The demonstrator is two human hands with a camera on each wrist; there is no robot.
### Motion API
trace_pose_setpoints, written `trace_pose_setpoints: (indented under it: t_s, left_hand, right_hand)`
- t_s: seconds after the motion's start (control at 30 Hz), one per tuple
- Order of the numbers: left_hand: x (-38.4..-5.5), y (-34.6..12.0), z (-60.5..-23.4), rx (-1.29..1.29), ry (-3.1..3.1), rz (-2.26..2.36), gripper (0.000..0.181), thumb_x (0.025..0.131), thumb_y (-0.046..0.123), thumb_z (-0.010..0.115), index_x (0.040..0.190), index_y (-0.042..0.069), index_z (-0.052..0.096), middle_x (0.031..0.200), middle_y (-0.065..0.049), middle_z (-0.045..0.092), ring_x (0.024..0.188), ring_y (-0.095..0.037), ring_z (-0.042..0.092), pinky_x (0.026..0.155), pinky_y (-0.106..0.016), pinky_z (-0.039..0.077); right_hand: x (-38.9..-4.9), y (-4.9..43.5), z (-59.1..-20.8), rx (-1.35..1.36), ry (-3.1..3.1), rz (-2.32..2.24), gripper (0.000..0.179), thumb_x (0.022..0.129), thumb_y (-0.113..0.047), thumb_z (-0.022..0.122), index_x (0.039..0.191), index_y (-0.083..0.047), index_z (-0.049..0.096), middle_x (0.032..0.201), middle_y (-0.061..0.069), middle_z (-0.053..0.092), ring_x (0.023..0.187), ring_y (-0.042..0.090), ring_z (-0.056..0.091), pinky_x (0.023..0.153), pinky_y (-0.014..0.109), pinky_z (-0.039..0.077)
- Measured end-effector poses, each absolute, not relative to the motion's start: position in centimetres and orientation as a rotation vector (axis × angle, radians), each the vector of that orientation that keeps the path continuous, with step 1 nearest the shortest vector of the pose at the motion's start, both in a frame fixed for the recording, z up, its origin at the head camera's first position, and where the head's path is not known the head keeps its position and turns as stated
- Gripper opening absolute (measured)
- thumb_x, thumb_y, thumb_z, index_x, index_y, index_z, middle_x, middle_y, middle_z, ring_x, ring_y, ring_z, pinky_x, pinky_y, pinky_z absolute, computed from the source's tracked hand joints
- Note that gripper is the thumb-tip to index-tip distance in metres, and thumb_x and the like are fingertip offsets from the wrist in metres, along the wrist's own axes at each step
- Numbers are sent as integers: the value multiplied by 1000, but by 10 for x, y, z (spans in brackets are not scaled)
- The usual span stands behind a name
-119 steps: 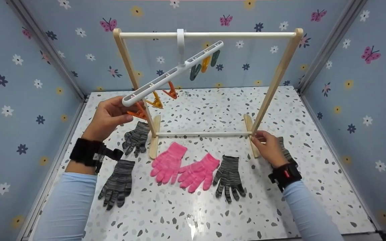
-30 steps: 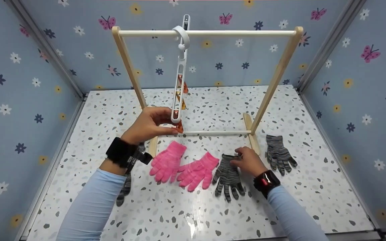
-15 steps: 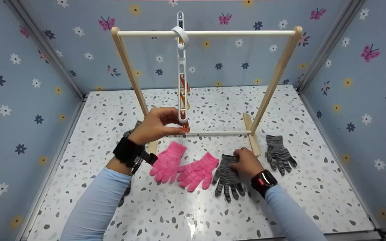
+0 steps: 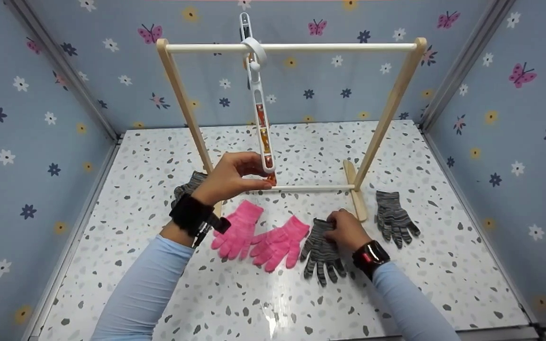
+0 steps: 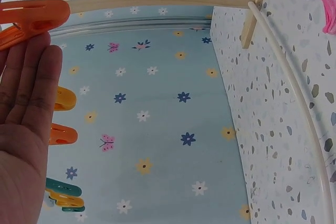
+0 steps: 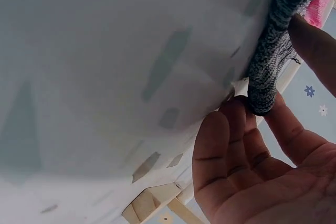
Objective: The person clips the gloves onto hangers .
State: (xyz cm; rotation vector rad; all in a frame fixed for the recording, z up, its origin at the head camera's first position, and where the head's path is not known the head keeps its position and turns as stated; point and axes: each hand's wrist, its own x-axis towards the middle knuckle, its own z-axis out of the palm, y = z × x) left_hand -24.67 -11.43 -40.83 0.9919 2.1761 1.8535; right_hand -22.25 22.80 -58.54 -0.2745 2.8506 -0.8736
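A white clip hanger (image 4: 255, 86) hangs by its hook from the rack's top bar (image 4: 330, 48), its near end pointing toward me. At that near end my left hand (image 4: 228, 177) pinches an orange clothespin (image 5: 44, 14); the thumb is mostly cut off in the left wrist view. Yellow, orange and green clothespins hang farther along. My right hand (image 4: 349, 231) holds the cuff edge of a dark grey striped knit glove (image 4: 321, 251) lying on the table. In the right wrist view, the thumb is on one side of the glove's folded cuff (image 6: 265, 80), fingers on the other.
Two pink gloves (image 4: 239, 229) lie left of the grey glove, one overlapping the other. Another grey glove (image 4: 393, 215) lies at the right, and a further one (image 4: 188, 184) is partly behind my left arm. The rack's right wooden foot (image 4: 357, 203) stands close to my right hand.
The hanger has turned, its near end swinging right with my left hand. My right hand has moved from the rack's right foot to the grey glove's cuff and settled there.
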Motion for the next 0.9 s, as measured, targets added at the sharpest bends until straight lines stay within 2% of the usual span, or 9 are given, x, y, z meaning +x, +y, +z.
trace_pose_setpoints:
  t_s: [0.27, 0.47, 0.67, 0.77, 0.9]
  left_hand:
    - [-247, -109, -410, 968, 2170, 1871, 30, 86, -8, 86, 113, -10, 74, 108, -19, 81, 99, -14, 79, 96, -37, 64]
    - [-248, -105, -412, 948, 2162, 1885, 29, 87, -6, 86, 113, -10, 74, 107, -21, 80, 98, -14, 79, 94, -31, 64]
    - [-251, -100, -415, 959, 2172, 1885, 26, 88, -5, 85, 111, -10, 73, 106, -16, 80, 97, -11, 78, 95, -30, 64]
    - [-252, -98, -416, 977, 2187, 1881, 26, 88, -5, 86, 110, -11, 74, 106, -16, 79, 97, -10, 77, 95, -32, 64]
    - [-253, -95, -416, 1018, 2224, 1866, 24, 89, -4, 86, 109, -9, 74, 106, -20, 79, 97, -9, 77, 98, -44, 64]
  right_hand:
    - [-224, 225, -585, -211, 2792, -912, 27, 85, -4, 85, 109, 4, 74, 103, 16, 76, 99, 33, 71, 94, 52, 57]
    - [-225, 224, -586, -211, 2796, -896, 26, 83, -1, 83, 107, 4, 75, 101, 15, 77, 95, 31, 71, 89, 50, 59]
    - [-225, 224, -585, -203, 2793, -918, 22, 82, -2, 85, 100, 4, 75, 96, 14, 76, 91, 31, 71, 85, 47, 59]
    - [-225, 223, -585, -218, 2797, -897, 20, 82, -3, 86, 98, 4, 76, 94, 13, 76, 88, 29, 70, 82, 46, 59]
    - [-226, 222, -584, -262, 2801, -887, 15, 82, -3, 86, 93, 3, 78, 91, 12, 75, 85, 28, 68, 81, 45, 57]
